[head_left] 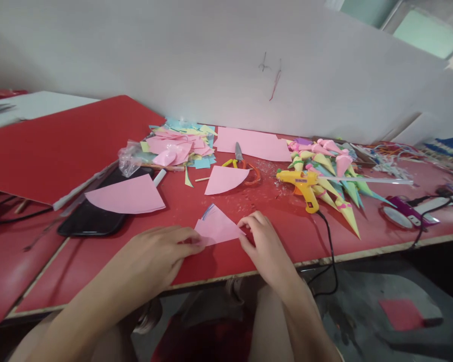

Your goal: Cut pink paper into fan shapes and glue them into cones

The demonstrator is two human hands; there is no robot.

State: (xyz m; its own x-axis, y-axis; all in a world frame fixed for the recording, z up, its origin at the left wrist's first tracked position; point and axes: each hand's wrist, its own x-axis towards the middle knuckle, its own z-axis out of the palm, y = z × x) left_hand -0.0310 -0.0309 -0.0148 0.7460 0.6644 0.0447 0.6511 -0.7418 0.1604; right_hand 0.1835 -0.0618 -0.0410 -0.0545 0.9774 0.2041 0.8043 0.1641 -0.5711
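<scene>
- Well to the left of the left hand, a red board (79, 146) slants across the bench (179, 198).
- Left of that hand and farther back, a fan-shaped pink sheet (126, 196) rests partly over a flat black slab (92, 223); behind it lies a crumpled clear plastic bag (129, 158).
- The left hand (168, 254) pinches the left corner of a pink paper wedge (221, 229), thumb and fingers closed on it.
- Beyond the left hand, pink, yellow and blue paper pieces (179, 146) lie in a heap.
- The wedge itself sits between the two hands, near the bench's front edge, a blue mark along its upper left edge.
- Straight beyond the wedge comes another pink sector (226, 180).
- The right hand (264, 249) is curled, thumb and fingertips at the wedge's right corner; whether they grip it, I cannot tell.
- Beyond the right hand, a large pink sheet (256, 146) lies by the wall.
- Right of that hand, a yellow glue gun (302, 183) lies before piled paper cones (324, 162).
</scene>
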